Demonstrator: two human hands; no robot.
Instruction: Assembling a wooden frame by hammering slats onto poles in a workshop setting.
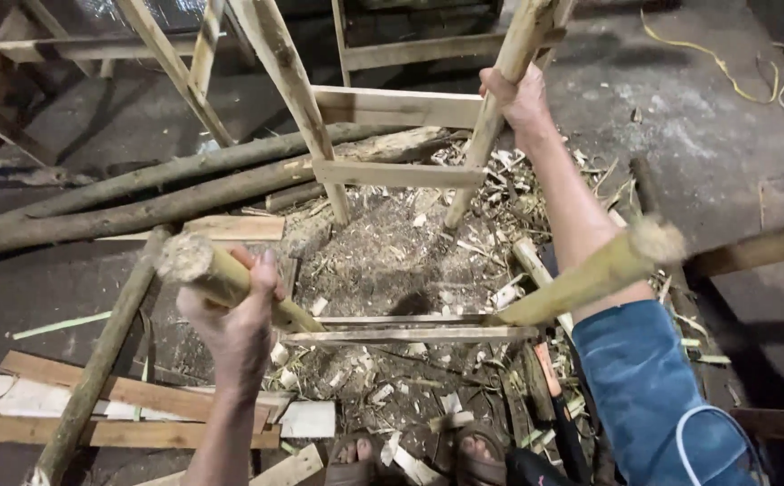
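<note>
Bamboo frame (410,333), a ladder-like piece of poles and wooden rungs, stands tilted over a floor littered with shavings (383,261). Left hand (234,310) is wrapped tight around the near pole end at 9 o'clock. Right hand (518,94) is closed around the far upright at 1 o'clock. Long logs (140,193) lie at 10 o'clock, flat planks (131,409) at 8.

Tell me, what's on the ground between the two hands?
In the head view, between the left hand and right hand stand the frame's wooden rungs, and below them the floor is covered with sawdust and wood shavings.
</note>
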